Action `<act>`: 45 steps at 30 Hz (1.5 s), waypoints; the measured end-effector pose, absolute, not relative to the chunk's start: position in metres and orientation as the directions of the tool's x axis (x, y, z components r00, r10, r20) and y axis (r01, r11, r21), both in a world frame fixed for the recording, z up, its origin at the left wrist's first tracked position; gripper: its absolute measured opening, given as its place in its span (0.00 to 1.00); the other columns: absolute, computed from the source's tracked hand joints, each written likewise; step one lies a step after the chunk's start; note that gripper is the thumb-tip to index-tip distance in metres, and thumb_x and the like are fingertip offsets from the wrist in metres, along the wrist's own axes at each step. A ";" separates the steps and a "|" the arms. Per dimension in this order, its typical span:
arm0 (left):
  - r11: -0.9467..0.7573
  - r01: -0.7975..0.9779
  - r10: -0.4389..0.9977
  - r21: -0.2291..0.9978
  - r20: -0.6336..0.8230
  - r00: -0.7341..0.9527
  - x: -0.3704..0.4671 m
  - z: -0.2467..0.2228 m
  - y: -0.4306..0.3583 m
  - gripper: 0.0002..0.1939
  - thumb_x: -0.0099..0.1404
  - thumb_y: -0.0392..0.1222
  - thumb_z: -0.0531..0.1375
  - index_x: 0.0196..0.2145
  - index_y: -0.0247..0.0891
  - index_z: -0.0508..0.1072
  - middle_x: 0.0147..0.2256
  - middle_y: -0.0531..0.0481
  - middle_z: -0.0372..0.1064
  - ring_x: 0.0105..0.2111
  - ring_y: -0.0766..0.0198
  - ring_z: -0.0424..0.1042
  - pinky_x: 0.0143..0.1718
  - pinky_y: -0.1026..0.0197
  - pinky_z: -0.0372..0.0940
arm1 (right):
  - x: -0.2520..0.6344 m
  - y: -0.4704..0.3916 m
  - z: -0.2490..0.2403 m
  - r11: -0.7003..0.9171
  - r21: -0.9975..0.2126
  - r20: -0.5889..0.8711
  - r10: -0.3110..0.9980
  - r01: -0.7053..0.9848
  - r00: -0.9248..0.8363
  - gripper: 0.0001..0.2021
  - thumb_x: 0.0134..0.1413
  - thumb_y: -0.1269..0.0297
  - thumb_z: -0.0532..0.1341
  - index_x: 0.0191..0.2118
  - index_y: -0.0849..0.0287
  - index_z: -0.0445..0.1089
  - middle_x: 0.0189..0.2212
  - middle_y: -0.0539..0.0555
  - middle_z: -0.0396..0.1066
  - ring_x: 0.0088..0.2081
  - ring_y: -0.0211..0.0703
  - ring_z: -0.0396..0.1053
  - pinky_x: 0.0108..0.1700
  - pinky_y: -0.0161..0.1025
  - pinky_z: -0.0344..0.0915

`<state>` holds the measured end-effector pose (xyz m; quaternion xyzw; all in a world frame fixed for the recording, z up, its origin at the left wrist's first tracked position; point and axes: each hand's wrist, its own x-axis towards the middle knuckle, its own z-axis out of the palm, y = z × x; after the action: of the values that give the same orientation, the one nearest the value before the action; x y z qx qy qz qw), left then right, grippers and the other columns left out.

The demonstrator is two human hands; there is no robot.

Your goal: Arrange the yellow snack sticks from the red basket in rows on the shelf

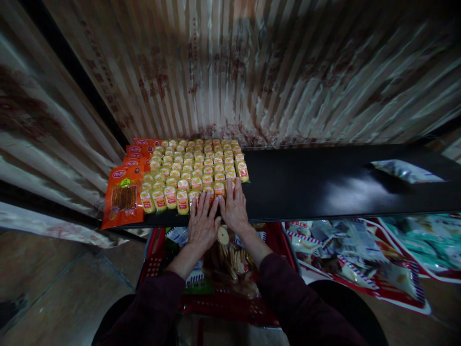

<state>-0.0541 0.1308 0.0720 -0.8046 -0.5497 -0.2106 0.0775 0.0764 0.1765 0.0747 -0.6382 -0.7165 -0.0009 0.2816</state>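
Note:
Rows of small yellow wrapped packs (183, 202) stand close together on the left part of a black shelf (306, 182). My left hand (203, 224) lies with its fingers stretched against the front row. Beside it, my right hand (234, 206) rests flat with fingers extended on the packs at the right end of that row. Both hands touch the packs without gripping them, and their fingertips cover parts of several packs. To the left, orange bags (124, 194) stand one behind another.
Below the shelf edge, a red basket (234, 305) holds bagged goods. Right of it is a red-and-white bin (399, 302) of packets, with teal packets (432, 245) beyond. A silvery packet (405, 171) lies at the shelf's right. Pleated sheeting (216, 72) hangs behind.

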 end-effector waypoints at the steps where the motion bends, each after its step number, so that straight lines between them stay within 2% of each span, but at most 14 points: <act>1: -0.381 0.919 0.856 0.103 0.415 0.308 -0.054 0.073 0.131 0.33 0.66 0.45 0.52 0.66 0.39 0.48 0.67 0.41 0.40 0.67 0.52 0.37 0.65 0.40 0.40 | 0.076 0.176 0.075 0.179 -0.355 0.403 0.915 0.917 -0.022 0.30 0.64 0.59 0.46 0.68 0.64 0.38 0.68 0.68 0.32 0.68 0.57 0.34 0.61 0.56 0.52; 6: -0.373 0.924 0.868 0.080 0.382 0.317 -0.055 0.074 0.131 0.34 0.66 0.47 0.52 0.66 0.40 0.47 0.67 0.41 0.39 0.67 0.52 0.37 0.65 0.40 0.40 | 0.077 0.177 0.075 0.177 -0.343 0.394 0.919 0.923 -0.030 0.31 0.64 0.60 0.45 0.68 0.61 0.35 0.69 0.65 0.29 0.69 0.56 0.34 0.61 0.56 0.51; 12: -0.382 0.921 0.864 0.080 0.384 0.325 -0.055 0.075 0.132 0.35 0.66 0.48 0.52 0.66 0.40 0.45 0.67 0.41 0.38 0.67 0.51 0.37 0.65 0.40 0.39 | 0.077 0.176 0.075 0.146 -0.333 0.381 0.925 0.932 -0.009 0.31 0.64 0.59 0.46 0.68 0.61 0.36 0.69 0.65 0.30 0.68 0.57 0.34 0.62 0.56 0.51; 19: -0.379 0.920 0.863 0.100 0.398 0.313 -0.055 0.074 0.128 0.33 0.66 0.47 0.52 0.66 0.43 0.47 0.67 0.41 0.38 0.67 0.51 0.37 0.65 0.39 0.39 | 0.079 0.170 0.076 0.146 -0.368 0.393 0.920 0.918 0.011 0.31 0.64 0.58 0.47 0.68 0.61 0.35 0.68 0.67 0.30 0.68 0.58 0.34 0.61 0.57 0.51; 31: -0.374 0.921 0.857 0.105 0.418 0.301 -0.054 0.071 0.125 0.32 0.66 0.47 0.52 0.66 0.43 0.50 0.67 0.42 0.40 0.67 0.51 0.37 0.65 0.39 0.37 | 0.082 0.166 0.076 0.158 -0.416 0.409 0.912 0.896 0.029 0.31 0.64 0.57 0.45 0.68 0.57 0.35 0.69 0.64 0.29 0.68 0.57 0.34 0.61 0.58 0.51; 36: -0.378 0.919 0.851 0.113 0.434 0.296 -0.054 0.069 0.125 0.31 0.67 0.47 0.51 0.65 0.44 0.50 0.67 0.42 0.39 0.67 0.51 0.37 0.65 0.39 0.37 | 0.084 0.167 0.076 0.181 -0.474 0.410 0.911 0.862 0.034 0.30 0.65 0.57 0.44 0.68 0.58 0.37 0.69 0.65 0.29 0.69 0.56 0.33 0.62 0.58 0.51; 41: -0.379 0.917 0.845 0.126 0.451 0.288 -0.055 0.069 0.123 0.31 0.67 0.47 0.51 0.65 0.44 0.50 0.67 0.42 0.38 0.67 0.51 0.36 0.65 0.39 0.38 | 0.088 0.166 0.076 0.143 -0.537 0.381 0.920 0.831 0.087 0.29 0.65 0.57 0.42 0.67 0.62 0.40 0.68 0.66 0.34 0.68 0.55 0.36 0.63 0.57 0.49; 45: -0.385 0.914 0.844 0.130 0.451 0.291 -0.056 0.069 0.122 0.30 0.67 0.46 0.51 0.65 0.44 0.51 0.68 0.43 0.38 0.67 0.51 0.36 0.65 0.39 0.38 | 0.091 0.166 0.074 0.137 -0.589 0.377 0.918 0.797 0.121 0.28 0.65 0.58 0.40 0.68 0.62 0.39 0.68 0.65 0.37 0.69 0.51 0.34 0.64 0.55 0.49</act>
<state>-0.0562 0.1217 0.0692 -0.7998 -0.5493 -0.2296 0.0762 0.0907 0.1658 0.0735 -0.6517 -0.6578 0.0825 0.3686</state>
